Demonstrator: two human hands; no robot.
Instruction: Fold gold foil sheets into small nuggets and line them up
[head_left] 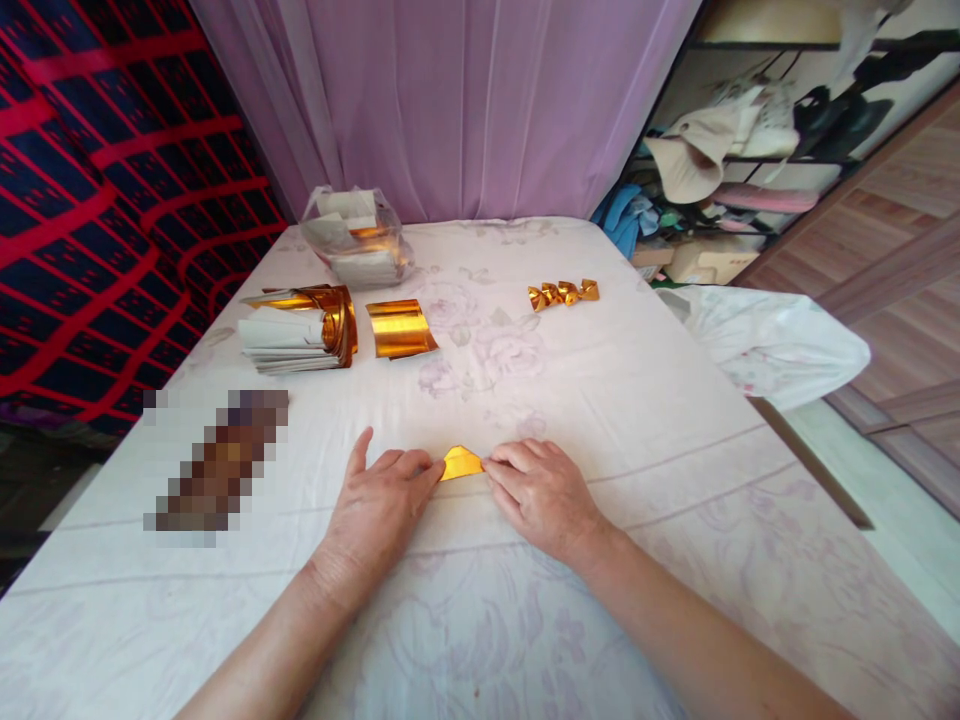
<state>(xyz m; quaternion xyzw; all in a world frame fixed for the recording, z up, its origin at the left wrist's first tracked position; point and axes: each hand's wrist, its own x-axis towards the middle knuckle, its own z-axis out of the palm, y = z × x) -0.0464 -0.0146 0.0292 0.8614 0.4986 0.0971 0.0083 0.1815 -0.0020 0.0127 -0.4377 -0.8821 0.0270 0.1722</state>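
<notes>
Between my hands on the table lies a small folded piece of gold foil paper (461, 463), with a flat lower edge and a peaked top. My left hand (391, 490) pinches its left corner, the thumb raised away from the other fingers. At the right corner, the fingertips of my right hand (544, 492) close on the paper. Further off is a small stack of gold foil sheets (401, 329). Beside it sits a thicker bundle of foil paper (300, 335), curled, with white backs showing. A row of folded gold pieces (564, 293) rests at the far right.
A clear plastic bag (356, 240) with more paper stands at the back left. A pixelated patch (225, 465) hides something on the left. The table wears a floral cloth (480, 620). Purple curtains (450, 110) hang behind; shelves with a cap (694, 150) stand right.
</notes>
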